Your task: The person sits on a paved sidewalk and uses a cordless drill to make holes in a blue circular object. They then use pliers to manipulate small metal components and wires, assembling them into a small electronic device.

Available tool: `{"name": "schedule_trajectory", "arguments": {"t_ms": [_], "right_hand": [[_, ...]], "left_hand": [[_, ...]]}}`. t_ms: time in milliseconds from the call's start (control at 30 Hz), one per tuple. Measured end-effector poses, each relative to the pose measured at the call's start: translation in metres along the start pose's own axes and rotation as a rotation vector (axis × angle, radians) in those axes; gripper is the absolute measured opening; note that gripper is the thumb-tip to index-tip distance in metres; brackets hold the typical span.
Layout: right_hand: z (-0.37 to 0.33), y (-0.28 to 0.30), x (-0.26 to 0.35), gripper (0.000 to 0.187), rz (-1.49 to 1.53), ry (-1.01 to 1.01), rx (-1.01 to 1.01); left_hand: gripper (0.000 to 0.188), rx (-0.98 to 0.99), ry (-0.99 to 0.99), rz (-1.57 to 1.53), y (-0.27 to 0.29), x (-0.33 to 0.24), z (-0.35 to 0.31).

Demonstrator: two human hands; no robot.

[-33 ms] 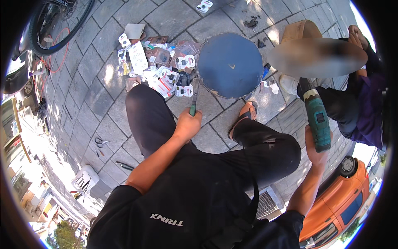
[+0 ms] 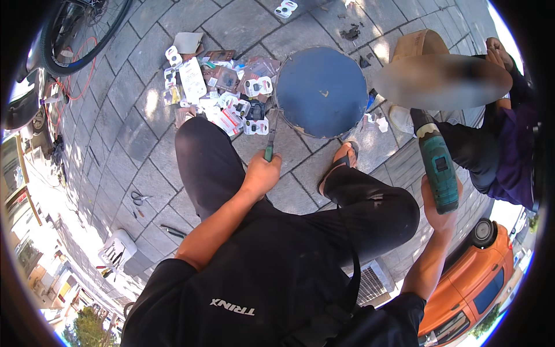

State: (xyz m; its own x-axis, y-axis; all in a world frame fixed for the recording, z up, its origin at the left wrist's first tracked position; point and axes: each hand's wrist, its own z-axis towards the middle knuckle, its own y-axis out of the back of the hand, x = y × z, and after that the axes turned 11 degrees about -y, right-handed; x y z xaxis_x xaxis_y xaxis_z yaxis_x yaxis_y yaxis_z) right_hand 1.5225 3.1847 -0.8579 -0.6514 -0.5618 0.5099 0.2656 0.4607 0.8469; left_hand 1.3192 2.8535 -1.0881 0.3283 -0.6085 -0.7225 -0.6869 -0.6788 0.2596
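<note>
My left hand (image 2: 263, 175) is closed around the green handle of a slim metal-bladed tool (image 2: 270, 139), whose exact kind I cannot make out. Its blade points away from me, between a heap of small packages (image 2: 222, 95) and a round dark-blue disc-shaped top (image 2: 322, 92) with a thin rim. Held up at the right, a green cordless drill (image 2: 441, 176) is in my right hand (image 2: 437, 205), its dark front end pointing away. The drill's body covers most of my right fingers.
Another person (image 2: 514, 150) sits at the right near a cardboard box (image 2: 425, 43). A bicycle wheel (image 2: 81, 37) stands far left. Scissors (image 2: 139, 198) and a white tool tray (image 2: 117, 251) lie on the paving at left. An orange car (image 2: 471, 286) is at lower right.
The drill and my right hand have shifted slightly to the left. My left hand keeps its grip on the green-handled tool in the same place.
</note>
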Motion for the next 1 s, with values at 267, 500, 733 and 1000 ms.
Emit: {"name": "schedule_trajectory", "arguments": {"t_ms": [267,500,733,1000], "right_hand": [[0.032,-0.049,0.110,0.022,0.256,-0.081,0.547],[0.042,-0.097,0.109,0.016,0.390,-0.221,0.620],[0.046,-0.091,0.122,0.014,0.358,-0.244,0.650],[0.054,-0.087,0.135,0.017,0.325,-0.270,0.664]], "left_hand": [[0.044,0.053,0.032,0.071,0.015,-0.017,-0.002],[0.044,0.065,-0.015,0.105,0.015,-0.021,-0.007],[0.045,0.057,-0.019,0.107,0.014,-0.020,-0.006],[0.043,0.055,-0.053,0.086,0.014,-0.019,-0.003]]}}
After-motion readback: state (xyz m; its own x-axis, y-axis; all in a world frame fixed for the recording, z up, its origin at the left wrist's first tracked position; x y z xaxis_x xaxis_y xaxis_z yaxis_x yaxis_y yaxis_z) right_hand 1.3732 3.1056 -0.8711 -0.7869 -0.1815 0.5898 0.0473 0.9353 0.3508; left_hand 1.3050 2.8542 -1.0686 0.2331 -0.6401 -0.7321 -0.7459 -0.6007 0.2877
